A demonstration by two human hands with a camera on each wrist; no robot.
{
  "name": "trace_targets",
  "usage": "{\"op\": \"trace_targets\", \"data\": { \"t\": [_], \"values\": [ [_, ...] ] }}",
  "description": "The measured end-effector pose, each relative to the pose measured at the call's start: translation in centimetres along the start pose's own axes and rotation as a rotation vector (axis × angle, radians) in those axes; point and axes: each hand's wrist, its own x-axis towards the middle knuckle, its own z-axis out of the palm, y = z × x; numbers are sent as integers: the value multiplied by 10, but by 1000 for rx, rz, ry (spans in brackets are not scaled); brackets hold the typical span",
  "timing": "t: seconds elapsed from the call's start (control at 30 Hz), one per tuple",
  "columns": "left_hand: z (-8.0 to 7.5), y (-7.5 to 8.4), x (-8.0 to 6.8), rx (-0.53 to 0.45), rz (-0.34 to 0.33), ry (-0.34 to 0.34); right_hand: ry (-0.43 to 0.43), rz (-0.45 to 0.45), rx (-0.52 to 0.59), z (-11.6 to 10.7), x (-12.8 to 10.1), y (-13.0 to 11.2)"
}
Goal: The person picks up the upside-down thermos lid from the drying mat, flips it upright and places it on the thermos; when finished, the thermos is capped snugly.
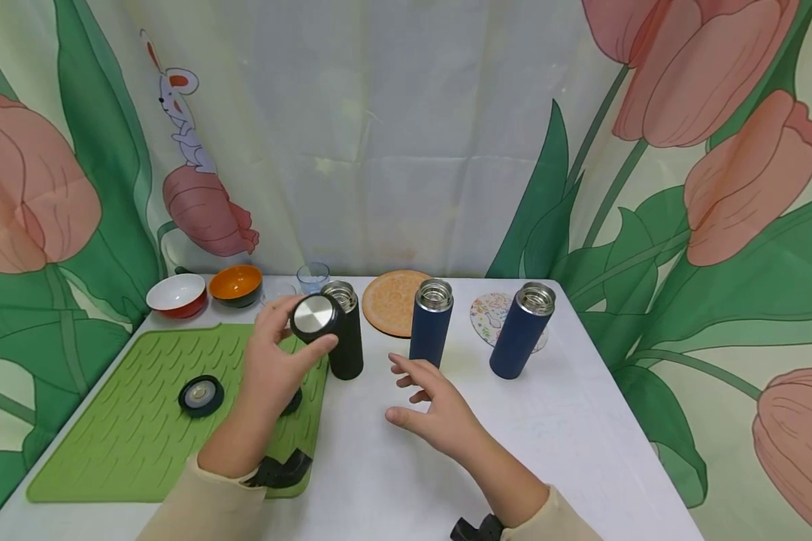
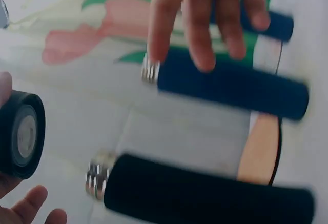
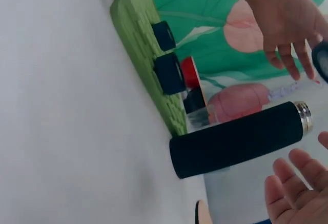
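A white table fills the lower centre of the head view, its far edge set against a hanging fabric backdrop. The backdrop is pale cream at 12 o'clock, printed with large pink tulips and green leaves at 3 and 9 o'clock, and a cartoon rabbit at 10 o'clock. Lighting is even and soft. No floor or window is in view.

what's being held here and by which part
The left hand grips the black lid by its rim. The right hand holds nothing.
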Motion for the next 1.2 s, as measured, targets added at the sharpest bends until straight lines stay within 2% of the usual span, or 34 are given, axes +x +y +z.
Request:
{"op": "trace_targets", "data": {
  "t": [0.07,0.2,0.3,0.43,0.53,0.67,0.93,1.2],
  "values": [
    [-2,-5,18,31,4,13,-20,-5,13,2,9,-2],
    [2,-16,47,109,-5,-32,-33,-11,25,7,30,-6],
    [6,-22,60,159,-28,-81,-23,-6,0,11,48,-7],
    [11,-27,72,189,-50,-107,13,24,-74,18,72,-9],
    [13,-30,78,218,-54,-123,48,65,-104,24,87,-9],
    [13,-32,82,231,-64,-157,83,99,-63,30,103,-6],
    [13,-31,83,194,-61,-195,76,60,38,36,124,-5],
    [12,-36,83,206,-16,-208,67,44,79,40,139,-10]
  ]
}}
